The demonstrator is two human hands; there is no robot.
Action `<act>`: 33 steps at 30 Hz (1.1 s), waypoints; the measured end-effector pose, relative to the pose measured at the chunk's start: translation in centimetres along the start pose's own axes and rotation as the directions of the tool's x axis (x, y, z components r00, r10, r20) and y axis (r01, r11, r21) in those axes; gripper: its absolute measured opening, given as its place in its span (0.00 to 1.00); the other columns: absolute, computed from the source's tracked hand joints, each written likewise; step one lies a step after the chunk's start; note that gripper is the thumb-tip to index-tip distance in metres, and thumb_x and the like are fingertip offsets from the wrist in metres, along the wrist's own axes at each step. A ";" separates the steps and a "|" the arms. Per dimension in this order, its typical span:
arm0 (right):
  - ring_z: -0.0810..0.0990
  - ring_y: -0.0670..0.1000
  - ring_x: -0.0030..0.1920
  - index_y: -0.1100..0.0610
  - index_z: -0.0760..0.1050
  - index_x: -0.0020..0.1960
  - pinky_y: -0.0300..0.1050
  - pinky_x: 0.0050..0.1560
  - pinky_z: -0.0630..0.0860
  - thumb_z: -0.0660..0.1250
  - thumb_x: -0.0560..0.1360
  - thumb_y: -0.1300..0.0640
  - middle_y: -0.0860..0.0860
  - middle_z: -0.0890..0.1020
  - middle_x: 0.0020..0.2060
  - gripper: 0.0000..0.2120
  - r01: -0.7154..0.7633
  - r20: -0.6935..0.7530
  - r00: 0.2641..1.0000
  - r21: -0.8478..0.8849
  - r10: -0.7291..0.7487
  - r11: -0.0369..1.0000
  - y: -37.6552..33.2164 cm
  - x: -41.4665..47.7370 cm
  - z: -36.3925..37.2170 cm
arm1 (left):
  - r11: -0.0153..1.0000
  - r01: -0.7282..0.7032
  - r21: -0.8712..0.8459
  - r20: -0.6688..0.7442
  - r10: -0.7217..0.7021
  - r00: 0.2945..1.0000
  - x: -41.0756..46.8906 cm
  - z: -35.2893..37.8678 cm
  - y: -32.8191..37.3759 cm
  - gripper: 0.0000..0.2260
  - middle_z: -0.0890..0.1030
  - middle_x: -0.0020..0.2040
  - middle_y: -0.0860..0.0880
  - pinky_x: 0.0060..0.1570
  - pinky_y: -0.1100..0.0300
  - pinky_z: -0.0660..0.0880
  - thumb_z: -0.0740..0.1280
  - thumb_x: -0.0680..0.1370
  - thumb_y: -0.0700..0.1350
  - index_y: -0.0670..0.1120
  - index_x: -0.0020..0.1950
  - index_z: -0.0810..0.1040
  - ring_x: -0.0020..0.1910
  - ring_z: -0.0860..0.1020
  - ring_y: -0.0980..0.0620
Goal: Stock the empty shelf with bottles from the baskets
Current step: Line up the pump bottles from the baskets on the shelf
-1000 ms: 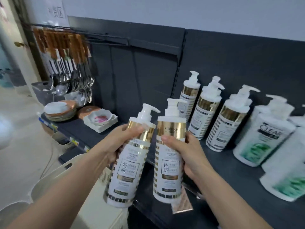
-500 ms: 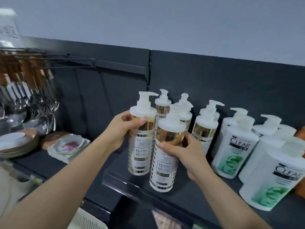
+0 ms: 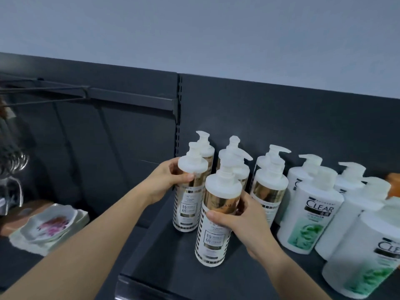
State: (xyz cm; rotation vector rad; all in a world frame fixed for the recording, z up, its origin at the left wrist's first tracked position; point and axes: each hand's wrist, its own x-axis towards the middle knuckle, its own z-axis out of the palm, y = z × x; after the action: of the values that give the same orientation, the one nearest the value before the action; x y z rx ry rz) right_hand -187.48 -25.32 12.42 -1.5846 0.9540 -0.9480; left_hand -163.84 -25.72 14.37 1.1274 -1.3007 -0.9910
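Note:
My left hand (image 3: 167, 180) grips a white and gold pump bottle (image 3: 187, 204) that stands upright on the dark shelf (image 3: 171, 256), in front of another of the same kind (image 3: 205, 148). My right hand (image 3: 242, 221) holds a second white and gold pump bottle (image 3: 216, 224), upright on the shelf nearer the front edge. More gold-banded bottles (image 3: 268, 187) stand just behind and to the right of it. White and green CLEAR bottles (image 3: 311, 213) fill the shelf's right side. No basket is in view.
A stack of flowered white dishes (image 3: 50, 224) sits on the lower shelf at left. Hanging metal utensils (image 3: 12, 161) show at the far left edge under a dark rail (image 3: 129, 98). The shelf's front lip (image 3: 138, 286) is at bottom centre.
Both hands moved forward with their bottles from mid-air in front of the shelf onto the shelf surface. The view has swung right and up, so the dishes shifted left.

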 end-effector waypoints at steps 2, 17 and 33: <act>0.84 0.40 0.51 0.47 0.76 0.61 0.39 0.51 0.80 0.84 0.58 0.59 0.41 0.86 0.50 0.34 -0.009 -0.001 1.000 -0.005 0.009 1.000 0.4 0.2 0.1 | 1.000 0.012 -0.009 0.024 -0.012 1.000 0.7 -0.4 -0.5 0.32 0.82 0.59 0.47 0.55 0.57 0.78 0.80 0.59 0.52 0.47 0.62 0.78 0.60 0.78 0.44; 0.82 0.41 0.55 0.42 0.76 0.61 0.48 0.61 0.78 0.85 0.56 0.54 0.39 0.85 0.52 0.36 -0.012 -0.055 0.998 -0.047 0.009 0.999 1.2 0.7 1.5 | 0.993 0.073 0.091 0.091 -0.081 0.993 1.8 -2.0 -3.0 0.25 0.81 0.59 0.42 0.60 0.54 0.76 0.77 0.67 0.35 0.44 0.63 0.77 0.60 0.79 0.45; 0.81 0.42 0.56 0.44 0.76 0.61 0.47 0.59 0.80 0.83 0.54 0.48 0.43 0.83 0.55 0.37 0.086 -0.043 0.995 -0.095 -0.090 0.992 0.8 1.8 5.6 | 0.954 0.020 0.299 0.139 -0.064 0.988 1.9 -2.3 -2.8 0.20 0.81 0.61 0.49 0.61 0.57 0.76 0.70 0.74 0.33 0.46 0.66 0.76 0.61 0.79 0.54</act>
State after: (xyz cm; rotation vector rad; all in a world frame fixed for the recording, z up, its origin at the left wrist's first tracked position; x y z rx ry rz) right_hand -181.73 -25.09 10.83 -1.7011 0.9798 -1.0189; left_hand -161.32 -27.99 12.16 1.3335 -1.5900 -0.9445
